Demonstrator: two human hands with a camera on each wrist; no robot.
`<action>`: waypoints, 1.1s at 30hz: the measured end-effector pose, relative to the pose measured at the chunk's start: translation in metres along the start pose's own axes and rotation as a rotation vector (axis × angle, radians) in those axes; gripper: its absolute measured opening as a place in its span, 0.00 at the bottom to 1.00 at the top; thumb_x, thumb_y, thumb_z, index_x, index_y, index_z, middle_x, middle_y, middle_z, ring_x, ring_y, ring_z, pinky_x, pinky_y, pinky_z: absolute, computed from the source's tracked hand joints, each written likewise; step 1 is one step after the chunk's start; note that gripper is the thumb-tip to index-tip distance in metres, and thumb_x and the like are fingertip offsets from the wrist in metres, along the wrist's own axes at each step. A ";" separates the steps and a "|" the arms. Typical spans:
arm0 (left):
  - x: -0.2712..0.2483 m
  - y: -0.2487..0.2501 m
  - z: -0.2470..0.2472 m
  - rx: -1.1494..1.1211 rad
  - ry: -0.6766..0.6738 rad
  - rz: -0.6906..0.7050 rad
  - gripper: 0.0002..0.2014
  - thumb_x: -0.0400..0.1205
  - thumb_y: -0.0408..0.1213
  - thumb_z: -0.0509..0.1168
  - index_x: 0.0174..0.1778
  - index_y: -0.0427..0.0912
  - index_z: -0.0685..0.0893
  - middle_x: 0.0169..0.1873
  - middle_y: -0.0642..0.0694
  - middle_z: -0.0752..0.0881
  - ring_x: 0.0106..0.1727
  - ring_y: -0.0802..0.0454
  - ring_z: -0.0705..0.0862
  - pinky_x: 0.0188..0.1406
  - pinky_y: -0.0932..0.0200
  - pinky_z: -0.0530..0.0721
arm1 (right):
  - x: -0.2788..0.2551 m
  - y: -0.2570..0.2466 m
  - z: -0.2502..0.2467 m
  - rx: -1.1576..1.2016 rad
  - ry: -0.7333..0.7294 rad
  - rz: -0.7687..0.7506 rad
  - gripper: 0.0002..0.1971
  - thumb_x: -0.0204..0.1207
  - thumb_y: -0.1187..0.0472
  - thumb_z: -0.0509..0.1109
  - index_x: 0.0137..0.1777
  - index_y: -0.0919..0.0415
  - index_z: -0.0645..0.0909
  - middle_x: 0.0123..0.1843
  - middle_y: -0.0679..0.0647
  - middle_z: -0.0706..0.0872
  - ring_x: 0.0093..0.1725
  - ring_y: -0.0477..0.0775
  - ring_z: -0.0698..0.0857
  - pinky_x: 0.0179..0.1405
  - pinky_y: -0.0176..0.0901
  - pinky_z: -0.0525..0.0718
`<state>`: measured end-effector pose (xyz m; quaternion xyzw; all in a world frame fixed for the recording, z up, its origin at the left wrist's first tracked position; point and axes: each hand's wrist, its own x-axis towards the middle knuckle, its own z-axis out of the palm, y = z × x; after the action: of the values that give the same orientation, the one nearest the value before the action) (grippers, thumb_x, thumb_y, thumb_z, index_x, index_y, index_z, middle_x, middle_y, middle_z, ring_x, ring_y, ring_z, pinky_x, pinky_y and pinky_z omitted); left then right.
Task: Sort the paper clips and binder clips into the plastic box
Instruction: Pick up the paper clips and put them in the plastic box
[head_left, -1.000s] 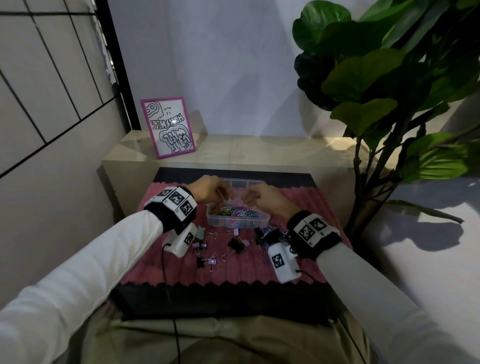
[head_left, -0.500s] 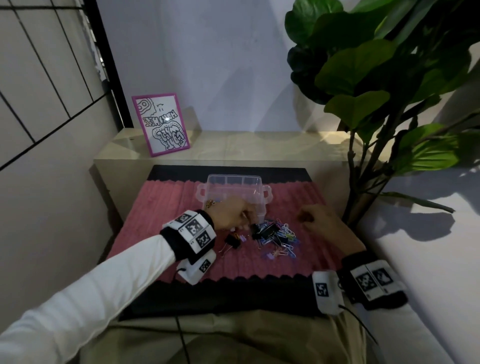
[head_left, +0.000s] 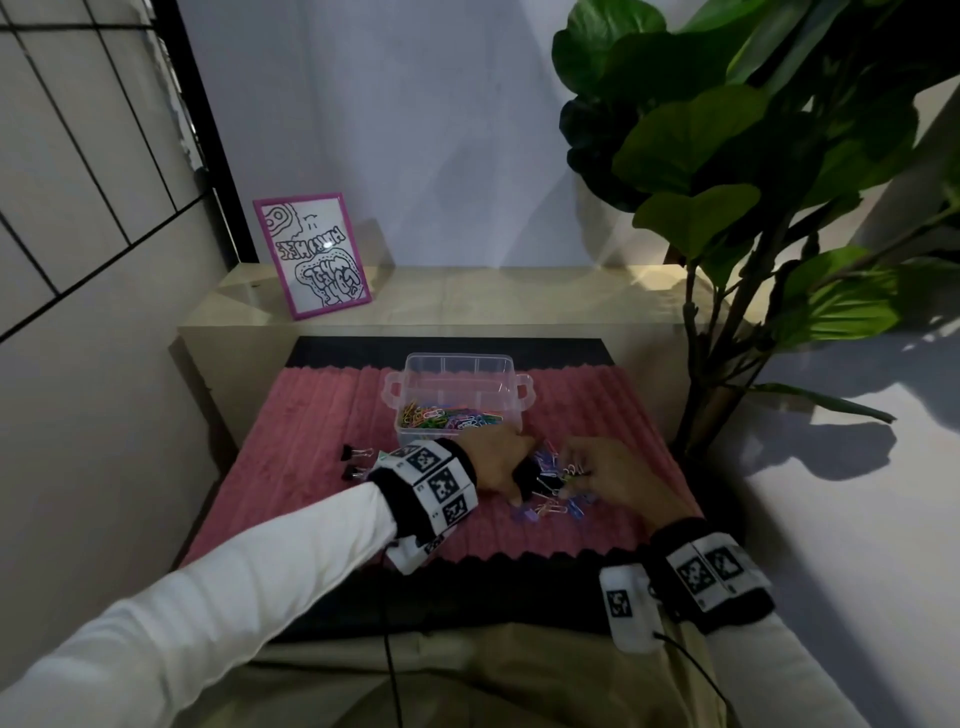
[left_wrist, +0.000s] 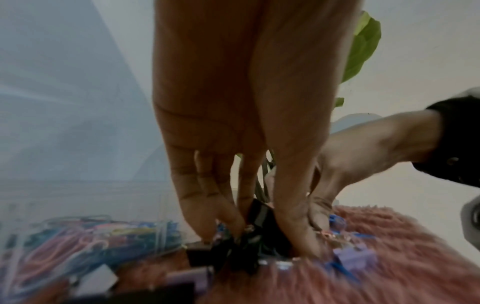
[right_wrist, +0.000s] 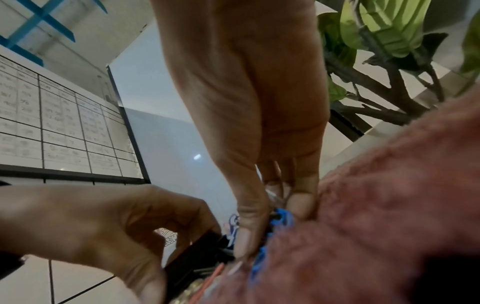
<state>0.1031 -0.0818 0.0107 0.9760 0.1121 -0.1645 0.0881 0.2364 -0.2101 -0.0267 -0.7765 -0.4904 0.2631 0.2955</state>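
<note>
Stray binder clips: two black ones on the pink mat, off to the outer side of the left wrist, apart from the main heap.
Left hand: reaches down into the heap of clips; thumb and fingers are curled round a black binder clip and pinch it, as both wrist views show. More black clips lie under its fingertips.
Plastic box: clear, with side handles and dividers, standing on the mat just beyond the left hand. Its near compartment holds a mass of coloured paper clips; the far compartments cannot be read through the plastic.
Clip heap: mixed black, blue and purple binder clips with loose paper clips, lying on the mat between and beneath the two hands.
Right hand: just beside the left hand, fingertips down in the heap; thumb and fingers close on a small blue clip at the mat's surface. Whether it is a binder or paper clip is blurred.
Framed drawing: leaning on the ledge well beyond the left hand.
Plant: large green leaves rising beyond the right hand.
</note>
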 end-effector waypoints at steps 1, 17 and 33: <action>-0.001 -0.001 -0.002 -0.008 -0.021 0.010 0.30 0.71 0.45 0.73 0.63 0.33 0.74 0.60 0.35 0.79 0.61 0.39 0.78 0.57 0.48 0.79 | -0.001 0.001 -0.001 0.056 0.012 0.016 0.13 0.62 0.72 0.79 0.35 0.58 0.78 0.36 0.51 0.82 0.33 0.44 0.82 0.29 0.32 0.80; 0.036 0.020 -0.017 -0.086 0.062 0.103 0.14 0.80 0.25 0.58 0.62 0.30 0.79 0.58 0.33 0.84 0.55 0.41 0.83 0.53 0.55 0.80 | -0.013 -0.001 -0.023 0.244 0.335 -0.052 0.05 0.63 0.68 0.78 0.38 0.60 0.88 0.35 0.50 0.90 0.38 0.45 0.85 0.42 0.30 0.81; 0.016 -0.023 -0.035 -0.711 0.224 0.094 0.09 0.78 0.26 0.65 0.52 0.30 0.85 0.46 0.38 0.88 0.29 0.69 0.85 0.34 0.77 0.83 | -0.018 -0.003 -0.014 0.794 0.227 0.126 0.03 0.74 0.70 0.70 0.40 0.64 0.83 0.34 0.56 0.89 0.33 0.49 0.89 0.35 0.35 0.88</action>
<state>0.1231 -0.0494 0.0344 0.9005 0.1262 -0.0034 0.4160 0.2377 -0.2282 -0.0127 -0.6547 -0.2667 0.3618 0.6077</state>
